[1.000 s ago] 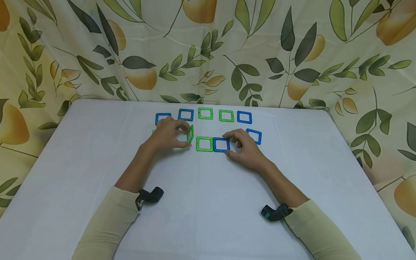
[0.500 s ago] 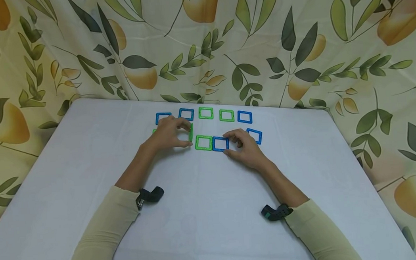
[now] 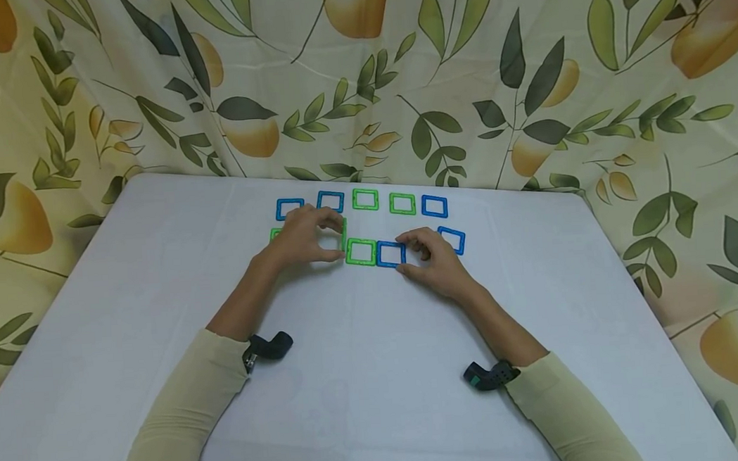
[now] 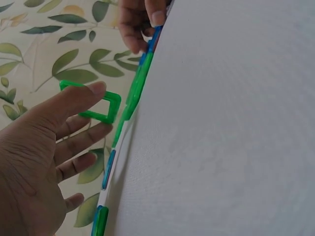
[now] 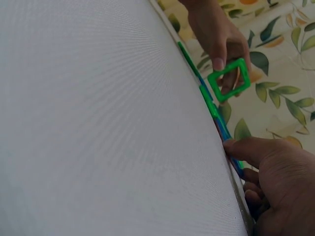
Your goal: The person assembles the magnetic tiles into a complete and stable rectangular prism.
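My left hand [image 3: 302, 236] pinches a green square magnetic tile [image 3: 344, 233] between thumb and fingers, with the tile standing on edge. Its lower end is right at the left side of a flat green tile [image 3: 361, 263]. A blue tile [image 3: 391, 265] lies edge to edge with that flat green one, on its right. My right hand [image 3: 436, 262] pinches the blue tile at its right side. In the left wrist view the raised green tile [image 4: 117, 105] shows as a hollow frame, and the right wrist view shows the right thumb [image 5: 246, 149] on the blue tile's edge.
Behind the hands, a row of flat tiles, blue [image 3: 289, 199] and green [image 3: 364, 190], lies near the table's far edge. Another blue tile [image 3: 461, 244] is beyond the right hand. A green tile [image 3: 274, 234] is mostly hidden by the left hand. A fruit-patterned cloth [image 3: 362, 118] hangs behind the table [image 3: 352, 372].
My left hand has moved slightly right, bringing the green tile up to the flat green one and turning it more edge-on. The flat pair has shifted very slightly; my right hand keeps its grip.
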`<state>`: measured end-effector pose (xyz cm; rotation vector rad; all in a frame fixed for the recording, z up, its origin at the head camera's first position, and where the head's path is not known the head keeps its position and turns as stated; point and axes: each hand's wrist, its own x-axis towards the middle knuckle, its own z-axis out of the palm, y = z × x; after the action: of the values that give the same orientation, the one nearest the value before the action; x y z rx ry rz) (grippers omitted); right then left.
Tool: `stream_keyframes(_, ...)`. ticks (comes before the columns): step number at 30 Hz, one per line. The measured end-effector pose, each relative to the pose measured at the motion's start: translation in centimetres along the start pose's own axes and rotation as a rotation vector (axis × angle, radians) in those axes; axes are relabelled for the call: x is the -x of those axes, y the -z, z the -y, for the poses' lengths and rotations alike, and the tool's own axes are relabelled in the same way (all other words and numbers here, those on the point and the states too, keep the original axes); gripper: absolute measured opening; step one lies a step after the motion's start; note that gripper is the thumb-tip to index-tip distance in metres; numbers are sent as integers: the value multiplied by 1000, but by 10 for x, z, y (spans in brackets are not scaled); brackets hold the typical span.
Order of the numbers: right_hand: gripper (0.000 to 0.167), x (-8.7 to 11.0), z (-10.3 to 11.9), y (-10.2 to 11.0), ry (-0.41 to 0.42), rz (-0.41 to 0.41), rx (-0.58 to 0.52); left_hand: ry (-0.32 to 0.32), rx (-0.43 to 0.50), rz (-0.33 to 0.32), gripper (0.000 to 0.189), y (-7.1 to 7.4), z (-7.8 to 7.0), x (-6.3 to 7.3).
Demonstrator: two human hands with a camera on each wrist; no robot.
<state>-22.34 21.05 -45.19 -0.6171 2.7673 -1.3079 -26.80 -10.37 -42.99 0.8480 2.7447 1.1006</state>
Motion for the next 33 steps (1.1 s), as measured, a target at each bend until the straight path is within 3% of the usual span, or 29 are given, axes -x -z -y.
stream_keyframes(7,47,0,0,0,11,2,-3,-32,0,2,53,-3,-5,-1)
stream_keyframes(17,47,0,-1,0,-2,8,-11,-8,-5,8,54,-10,-5,1)
stream_keyframes(28,47,0,-2,1,6,7,-11,-31,-28,11,59,-12,-5,1)
stream_keyframes(33,47,0,-2,0,3,8,-7,-4,-29,14,61,-15,-5,2)
